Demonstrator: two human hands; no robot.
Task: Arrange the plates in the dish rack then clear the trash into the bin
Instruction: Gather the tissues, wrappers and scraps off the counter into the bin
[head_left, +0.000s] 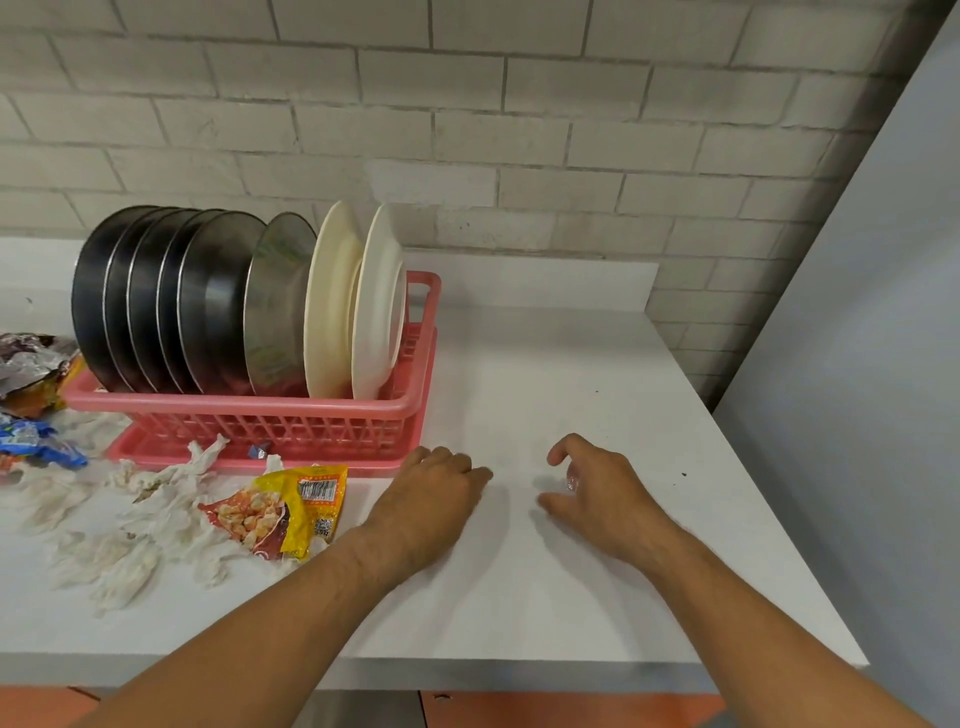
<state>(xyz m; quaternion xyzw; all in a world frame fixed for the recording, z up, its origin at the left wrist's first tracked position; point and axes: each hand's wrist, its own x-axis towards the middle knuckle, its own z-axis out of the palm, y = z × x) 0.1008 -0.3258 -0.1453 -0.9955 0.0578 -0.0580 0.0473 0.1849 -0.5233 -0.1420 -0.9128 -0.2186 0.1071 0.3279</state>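
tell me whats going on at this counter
A person is clearing up at a white counter. The plates already stand upright in the pink dish rack. Trash is still out: crumpled tissues, a yellow snack wrapper and more wrappers at the left edge. The left hand rests by the rack with fingers curled; the right hand seems to pinch a small shiny scrap. No bin is in view.
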